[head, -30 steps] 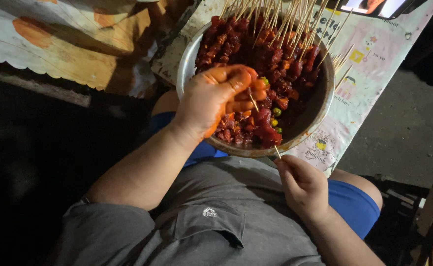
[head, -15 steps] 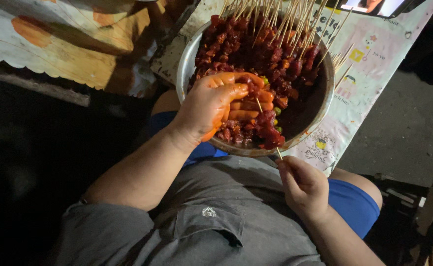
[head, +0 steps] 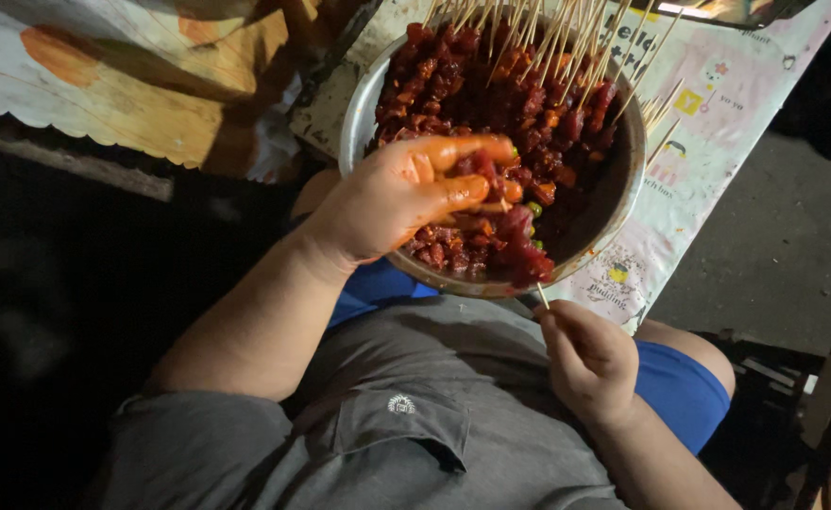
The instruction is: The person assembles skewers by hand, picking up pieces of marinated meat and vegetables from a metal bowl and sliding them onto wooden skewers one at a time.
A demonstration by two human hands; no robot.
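A round metal bowl [head: 360, 99] rests at the table's near edge, filled with red marinated meat pieces [head: 491, 85] threaded on several thin wooden skewers [head: 576, 47]. My left hand [head: 401, 194], smeared orange-red, reaches into the bowl and pinches meat pieces between its fingers. My right hand [head: 590, 359] sits just below the bowl's rim, closed around the blunt end of one wooden skewer [head: 541, 295] that runs up into the meat by my left fingers.
The bowl stands on a pale patterned tablecloth [head: 708, 123]. A second cloth with orange shapes [head: 104, 85] hangs at upper left. My lap in grey shirt and blue shorts [head: 680, 387] is under the bowl. A dark wooden frame [head: 812, 406] stands at lower right.
My left hand's fingers have curled tighter over the meat pieces at the skewer's tip. My right hand has stayed in place holding the skewer's end.
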